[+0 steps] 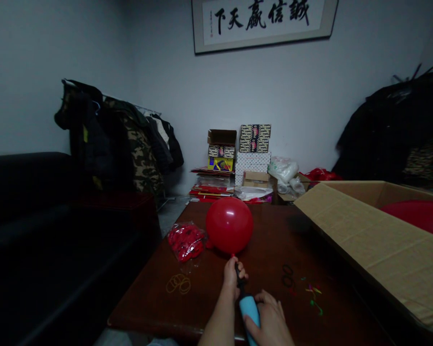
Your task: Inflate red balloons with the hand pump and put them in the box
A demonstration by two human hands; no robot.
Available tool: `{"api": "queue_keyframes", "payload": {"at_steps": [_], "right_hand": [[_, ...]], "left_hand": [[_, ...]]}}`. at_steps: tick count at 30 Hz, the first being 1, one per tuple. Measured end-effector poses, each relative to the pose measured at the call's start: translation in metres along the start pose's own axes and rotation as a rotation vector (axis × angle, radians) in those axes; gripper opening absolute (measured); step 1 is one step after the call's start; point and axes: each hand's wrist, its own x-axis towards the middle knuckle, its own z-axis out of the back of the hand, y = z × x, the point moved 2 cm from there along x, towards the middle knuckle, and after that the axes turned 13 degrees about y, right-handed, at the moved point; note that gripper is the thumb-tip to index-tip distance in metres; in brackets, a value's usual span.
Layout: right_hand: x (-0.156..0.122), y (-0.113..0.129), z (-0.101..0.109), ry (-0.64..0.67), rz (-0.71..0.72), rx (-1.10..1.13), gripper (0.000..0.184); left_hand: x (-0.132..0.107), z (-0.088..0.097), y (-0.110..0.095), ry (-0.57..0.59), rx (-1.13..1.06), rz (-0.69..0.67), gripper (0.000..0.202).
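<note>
Where the head view looks down along the bench (147,307), a round red balloon (229,225), inflated, stands just above the wood near the middle, its neck directed toward the wearer. The left hand (234,278) reaches up from below; its fingers are closed around the neck of the balloon and the black end of the hand pump (250,310). The right hand (271,319) lies at the blue barrel of the pump, its fingers bent, with the thumb across the near side; the barrel runs tilted out of the lower edge.

To the left of the balloon lies a clear bag (186,241) filled with red pieces, and nearer the wearer a loose cluster of yellowish bands (178,284). To the right of the hands are dark rings (287,276) and small coloured scraps (313,292), too small to identify. At the right edge an open cardboard box (368,240) contains a glossy red object (420,216), partly hidden by the flap.

Beyond the far end are stacked cartons (254,139); on the left, garments (140,144) hang from a rack, and above, framed calligraphy (263,21) is fixed to the wall.
</note>
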Motion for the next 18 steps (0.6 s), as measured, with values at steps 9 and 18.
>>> {"api": "queue_keyframes", "payload": {"at_steps": [9,18], "right_hand": [[0.011,0.008,0.01,-0.008,-0.087,-0.06,0.047],[-0.011,-0.014,-0.012,0.0,-0.115,-0.205,0.049]], "left_hand": [[0.004,0.001,0.002,0.028,-0.003,-0.039,0.024],[-0.002,-0.002,0.001,-0.015,-0.021,-0.095,0.028]]}}
